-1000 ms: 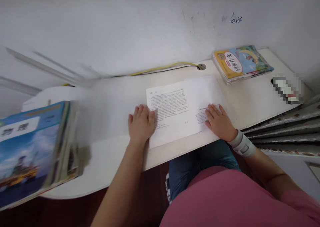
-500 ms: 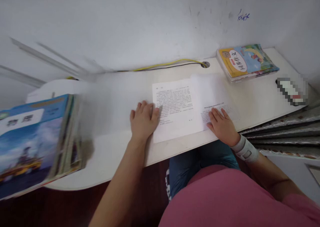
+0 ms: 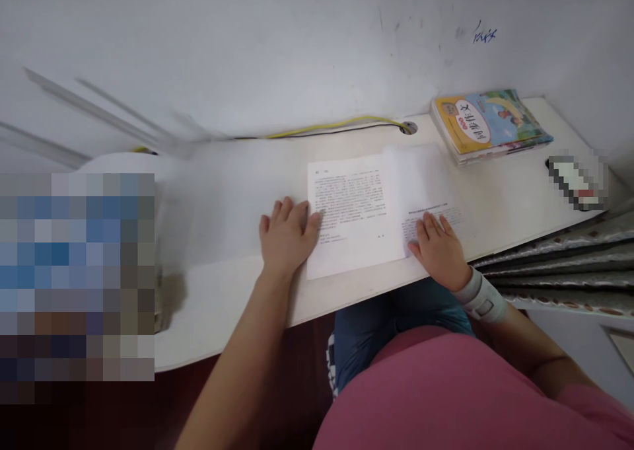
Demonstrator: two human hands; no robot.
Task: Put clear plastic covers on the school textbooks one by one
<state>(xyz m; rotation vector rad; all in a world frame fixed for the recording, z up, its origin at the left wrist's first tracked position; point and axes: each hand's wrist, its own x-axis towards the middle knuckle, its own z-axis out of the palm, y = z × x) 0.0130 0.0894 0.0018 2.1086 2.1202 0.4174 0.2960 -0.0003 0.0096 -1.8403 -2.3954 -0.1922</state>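
Observation:
Two printed paper pages (image 3: pixel 349 205) lie flat side by side on a white desk (image 3: pixel 228 291), looking like an open booklet or a folded sheet; I cannot tell which. My left hand (image 3: pixel 288 235) rests at the pages' left edge, fingers spread, its thumb touching the paper. On the lower part of the right-hand page lies my right hand (image 3: pixel 440 248), palm down with fingers stretched out, covering some of the text. A pale grey band is around the right wrist.
A stack of books (image 3: pixel 490 123) sits at the back right, with a blurred-out phone-like object (image 3: pixel 574 182) in front of it. Yellow and black cables (image 3: pixel 341 125) run along the wall into a desk hole. A pixelated patch hides the left side. Dark folded fabric (image 3: pixel 555 271) hangs at right.
Both hands keep nearly the same places on the pages. The view has shifted very slightly. The book stack at the left is now covered by pixelation.

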